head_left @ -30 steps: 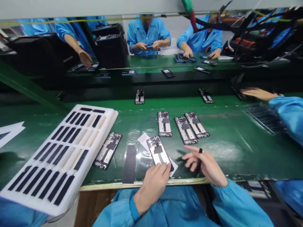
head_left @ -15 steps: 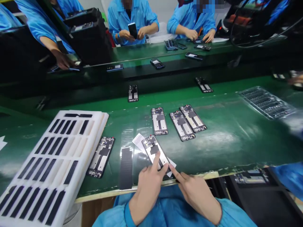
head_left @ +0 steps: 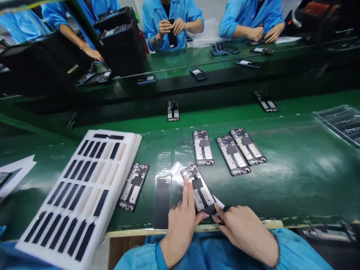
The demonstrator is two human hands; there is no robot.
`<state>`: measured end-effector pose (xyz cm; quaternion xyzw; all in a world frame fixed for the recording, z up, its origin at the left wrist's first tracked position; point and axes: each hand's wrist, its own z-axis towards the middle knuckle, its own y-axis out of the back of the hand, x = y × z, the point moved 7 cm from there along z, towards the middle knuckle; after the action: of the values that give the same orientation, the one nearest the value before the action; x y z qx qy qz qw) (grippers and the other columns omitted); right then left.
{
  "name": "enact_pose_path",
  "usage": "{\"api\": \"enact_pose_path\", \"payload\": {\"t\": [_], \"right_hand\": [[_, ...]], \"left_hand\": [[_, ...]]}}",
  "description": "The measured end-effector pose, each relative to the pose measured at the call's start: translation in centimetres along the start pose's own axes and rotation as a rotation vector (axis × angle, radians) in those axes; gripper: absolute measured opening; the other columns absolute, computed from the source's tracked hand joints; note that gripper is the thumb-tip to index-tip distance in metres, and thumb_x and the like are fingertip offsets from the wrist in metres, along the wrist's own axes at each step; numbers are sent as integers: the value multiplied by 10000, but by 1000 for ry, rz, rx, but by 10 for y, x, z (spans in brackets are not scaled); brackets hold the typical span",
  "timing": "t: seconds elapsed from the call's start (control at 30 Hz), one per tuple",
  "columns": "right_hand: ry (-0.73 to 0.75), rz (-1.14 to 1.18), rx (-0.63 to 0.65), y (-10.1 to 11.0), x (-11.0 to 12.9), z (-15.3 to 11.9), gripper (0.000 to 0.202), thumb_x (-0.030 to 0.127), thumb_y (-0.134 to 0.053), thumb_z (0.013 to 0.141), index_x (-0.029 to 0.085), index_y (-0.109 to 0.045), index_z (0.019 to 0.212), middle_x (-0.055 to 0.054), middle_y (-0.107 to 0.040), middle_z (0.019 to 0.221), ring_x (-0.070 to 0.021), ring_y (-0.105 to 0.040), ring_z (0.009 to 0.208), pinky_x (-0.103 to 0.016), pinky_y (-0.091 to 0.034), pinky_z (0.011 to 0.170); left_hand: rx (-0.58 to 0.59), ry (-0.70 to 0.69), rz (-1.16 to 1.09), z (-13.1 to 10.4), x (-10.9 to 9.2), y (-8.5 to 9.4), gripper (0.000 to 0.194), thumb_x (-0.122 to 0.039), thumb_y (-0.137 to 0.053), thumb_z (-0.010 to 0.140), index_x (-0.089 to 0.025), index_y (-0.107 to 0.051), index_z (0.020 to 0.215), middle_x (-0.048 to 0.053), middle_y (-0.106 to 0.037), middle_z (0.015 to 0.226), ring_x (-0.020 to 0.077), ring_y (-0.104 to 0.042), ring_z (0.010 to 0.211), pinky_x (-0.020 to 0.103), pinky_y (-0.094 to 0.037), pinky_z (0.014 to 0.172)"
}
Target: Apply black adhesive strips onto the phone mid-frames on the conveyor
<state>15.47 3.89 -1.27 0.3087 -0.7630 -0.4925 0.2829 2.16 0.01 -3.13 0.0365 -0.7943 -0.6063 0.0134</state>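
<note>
An opened phone (head_left: pixel 201 193) with a silver inner plate lies tilted on the green bench in front of me. My left hand (head_left: pixel 181 221) steadies it, two straight fingers along its left edge and the thumb at its lower end. At the lower right corner, my right hand (head_left: pixel 242 228) is closed, with fingertips pinched around something dark that I cannot make out. A small black piece (head_left: pixel 209 210) covers the phone's bottom end. Partly beneath the phone is a white printed sheet (head_left: pixel 176 170). A dark strip sheet (head_left: pixel 162 198) lies left of my left hand.
White foam trays (head_left: pixel 112 176) with black strips in slots are stacked at left. Beside them sits another opened phone (head_left: pixel 134 186); several more, including one (head_left: pixel 203 147), lie beyond my hands. A clear plastic tray (head_left: pixel 341 122) is at right. Co-workers in blue sit across the raised shelf (head_left: pixel 174 62).
My left fingers have shifted from the phone's middle to its left edge. My right hand has moved to the lower right corner, where dark material now shows. The view has swung slightly left.
</note>
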Motion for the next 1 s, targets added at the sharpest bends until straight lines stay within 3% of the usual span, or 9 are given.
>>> {"api": "enact_pose_path", "payload": {"t": [0.1,0.3,0.5,0.57,0.67,0.73,0.8,0.87,1.0], "right_hand": [[-83,159,-82,8,-13,13,249,302,-487,1005,223,-684,874,-28,-766,742,-252,-751,649,-308,-359,513],[-261,252,-222,-4,-34,34,211,428,-463,1023,235,-531,970,24,-711,629,-248,-726,553,-292,-336,471],[-221,197,-217,-25,-30,44,80,298,-465,1004,245,-436,952,33,-674,556,-260,-697,472,-305,-269,439],[-171,208,-200,-29,-28,43,56,222,-459,982,240,-418,948,22,-693,577,-256,-697,468,-310,-274,439],[5,249,-137,-25,-24,38,147,107,-485,894,221,-425,963,6,-720,646,-240,-720,536,-305,-333,472],[113,244,-62,-11,-31,41,194,78,-515,842,203,-459,980,-11,-735,714,-233,-729,596,-299,-376,515],[102,212,20,13,-58,58,165,96,-535,857,187,-514,994,-35,-750,783,-224,-732,656,-287,-414,567],[-64,181,51,48,-111,93,99,142,-527,924,174,-576,1005,-65,-766,852,-212,-739,758,-262,-450,651],[-451,89,-91,132,-245,171,219,223,-472,1015,102,-654,1031,-182,-749,1045,-252,-710,1008,-273,-473,810]], "left_hand": [[-47,18,-62,2,10,6,927,-545,-754,783,-151,-379,1534,160,-221,1628,196,-742,795,267,-628,642],[-10,110,-4,21,30,16,684,-496,-490,979,-152,-340,1551,142,-206,1624,202,-737,703,313,-611,555],[75,73,-66,33,41,7,677,-500,-431,996,-177,-285,1573,102,-226,1620,236,-734,662,373,-594,505],[21,54,-192,31,50,13,689,-504,-459,988,-214,-265,1582,100,-274,1615,238,-743,702,361,-602,561],[-200,108,-451,24,72,40,676,-449,-452,1008,-261,-183,1599,111,-412,1568,209,-747,839,288,-595,689],[-356,202,-573,20,89,62,677,-413,-456,1013,-265,-155,1602,119,-595,1420,159,-721,727,245,-572,659],[-458,263,-626,20,97,79,676,-435,-493,995,-229,-240,1586,85,-752,1085,121,-604,493,227,-524,530],[-513,266,-657,24,96,89,665,-463,-507,983,-197,-317,1562,-18,-688,695,119,-507,406,219,-478,470],[-544,202,-695,34,84,86,619,-493,-477,987,-209,-392,1530,-76,-534,532,112,-475,385,197,-428,423]]}}
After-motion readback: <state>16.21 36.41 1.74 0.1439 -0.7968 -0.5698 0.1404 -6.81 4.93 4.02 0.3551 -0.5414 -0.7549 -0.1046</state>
